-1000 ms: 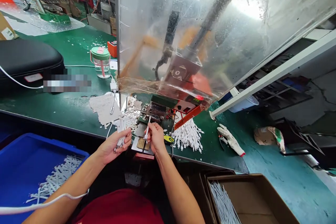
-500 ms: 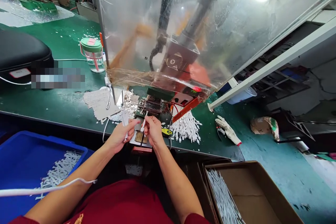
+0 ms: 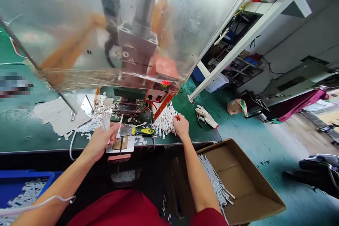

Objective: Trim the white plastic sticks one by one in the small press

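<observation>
My left hand [image 3: 99, 141] is closed around a bundle of thin white strips [image 3: 106, 122], held upright in front of a small press [image 3: 128, 107]. By its fingertips, a single white strip [image 3: 120, 127] stands with its upper end at the press; whether the fingers touch it I cannot tell. My right hand [image 3: 181, 126] is at the right edge of a pile of white strips with wider ends [image 3: 165, 122], fingers curled together. What they hold, if anything, is hidden. A scraper with a yellow and black handle [image 3: 144, 131] lies between the hands.
A clear plastic sheet [image 3: 87, 49] hangs before the machine. A white glove [image 3: 207, 116] lies on the green table [image 3: 190, 135] at right. Below stand a cardboard box [image 3: 251, 183] and a blue bin [image 3: 16, 174], both with strips. Torn cardboard [image 3: 59, 114] lies at left.
My right hand has left the single strip at the press and moved right to the pile. My left hand still holds the bundle. The view has turned to the right.
</observation>
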### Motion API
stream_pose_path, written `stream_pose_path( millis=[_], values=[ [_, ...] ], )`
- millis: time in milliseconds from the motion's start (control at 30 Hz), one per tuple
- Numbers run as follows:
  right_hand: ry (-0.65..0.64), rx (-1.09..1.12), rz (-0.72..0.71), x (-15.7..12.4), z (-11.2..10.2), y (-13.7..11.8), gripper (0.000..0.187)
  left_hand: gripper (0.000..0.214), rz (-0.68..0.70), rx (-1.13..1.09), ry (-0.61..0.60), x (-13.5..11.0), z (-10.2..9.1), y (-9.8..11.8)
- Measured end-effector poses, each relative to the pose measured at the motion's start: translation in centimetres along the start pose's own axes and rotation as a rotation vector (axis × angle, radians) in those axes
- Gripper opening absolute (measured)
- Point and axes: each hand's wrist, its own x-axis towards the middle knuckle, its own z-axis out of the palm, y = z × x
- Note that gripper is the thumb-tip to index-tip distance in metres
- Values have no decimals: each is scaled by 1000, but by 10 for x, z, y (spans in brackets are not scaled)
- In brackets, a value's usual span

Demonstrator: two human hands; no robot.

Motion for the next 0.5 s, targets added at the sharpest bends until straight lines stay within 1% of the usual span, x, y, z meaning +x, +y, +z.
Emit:
stream_pose_path(
  millis=[67, 167, 267, 333, 400, 467, 500],
  values=[
    [-42, -148, -6, 19, 0, 13, 18, 40, -9, 18, 24, 1, 3, 0],
    [-113, -265, -12, 37, 8, 13, 16, 40, -15, 42, 46, 2, 7, 3],
    [-139, -291, -7, 47, 12, 7, 14, 41, 7, 27, 37, -1, 8, 6],
    [-104, -262, -4, 52, 11, 2, 14, 42, 11, 21, 15, -7, 7, 8],
    [17, -101, 15, 53, 5, -3, 14, 42, 5, 16, -16, -16, 2, 8],
    [158, 233, 50, 48, -3, -11, 14, 40, 6, -24, -28, -23, -5, 7],
    [197, 434, 69, 41, -7, -18, 17, 39, 13, -65, -28, -26, -9, 6]
  ],
)
